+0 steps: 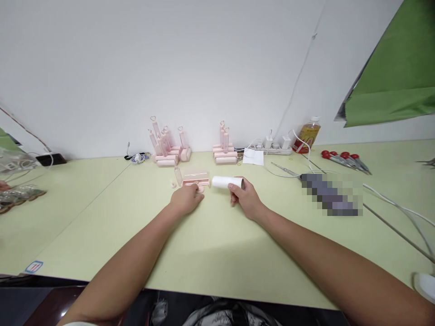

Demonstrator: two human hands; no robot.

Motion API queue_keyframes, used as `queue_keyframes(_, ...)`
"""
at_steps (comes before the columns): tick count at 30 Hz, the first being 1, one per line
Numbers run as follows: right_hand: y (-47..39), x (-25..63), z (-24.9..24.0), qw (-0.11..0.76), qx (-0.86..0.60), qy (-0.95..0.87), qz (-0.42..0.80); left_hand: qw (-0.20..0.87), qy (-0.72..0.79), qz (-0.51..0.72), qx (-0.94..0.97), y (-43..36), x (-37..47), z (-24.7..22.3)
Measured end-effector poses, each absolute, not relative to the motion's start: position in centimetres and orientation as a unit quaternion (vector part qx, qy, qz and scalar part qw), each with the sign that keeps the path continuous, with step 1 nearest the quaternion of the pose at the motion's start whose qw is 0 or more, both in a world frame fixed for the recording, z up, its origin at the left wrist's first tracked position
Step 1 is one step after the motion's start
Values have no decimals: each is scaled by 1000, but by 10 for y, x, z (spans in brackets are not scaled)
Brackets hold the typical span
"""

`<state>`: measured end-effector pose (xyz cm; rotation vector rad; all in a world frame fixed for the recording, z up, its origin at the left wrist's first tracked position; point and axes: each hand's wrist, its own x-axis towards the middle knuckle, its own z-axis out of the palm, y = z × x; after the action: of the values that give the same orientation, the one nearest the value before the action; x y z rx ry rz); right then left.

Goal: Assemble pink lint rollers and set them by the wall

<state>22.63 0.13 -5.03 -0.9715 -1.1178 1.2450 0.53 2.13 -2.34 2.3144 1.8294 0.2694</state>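
A hollow white roll [222, 182] lies in my right hand [249, 199], with the thumb and fingers wrapped round its right end. Dark shading shows inside that open end. Just left of it, my left hand [185, 199] rests low over the table, its fingers closed at a small pink round piece [200, 190]. Behind those fingers sits an open pink case [204, 182] with a clear lid [196, 174]; my hand hides part of it. Beside the case stands a clear pinkish tube [178, 175], and a small pink cap [173, 185] lies at its foot.
Pink cases with upright heart-topped handles stand in a left group [166, 159] and a right group [226, 158] by the wall. A power strip [275, 149], white paper [253, 156], bottle [307, 135], red-handled tools [343, 158] and cables lie right. Another person's hand [4, 185] shows far left.
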Motion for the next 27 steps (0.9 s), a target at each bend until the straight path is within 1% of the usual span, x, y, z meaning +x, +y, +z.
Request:
queue_keyframes(4, 0, 226, -51, 573, -404, -483, 524, 118, 596, 78, 791, 15, 11, -20)
queue_keyframes(8, 0, 225, -51, 579, -379, -485, 534, 112, 601, 62, 789, 8, 14, -14)
queue_keyframes(14, 2, 226, -52, 571, -349, -436, 602, 104, 620, 16, 777, 3, 14, -9)
queue_keyframes(16, 1, 227, -51, 543, -342, -410, 648, 110, 619, 17, 778, 3, 14, -10)
queue_keyframes(20, -3, 230, -48, 457, -310, -409, 726, 114, 625, 26, 772, 6, 12, -12)
queue_keyframes(24, -2, 232, -49, 457, -298, -421, 725, 147, 602, 51, 783, 10, 5, -13)
queue_keyframes(27, -1, 232, -50, 439, -294, -441, 725, 200, 567, 92, 794, 12, 1, -13)
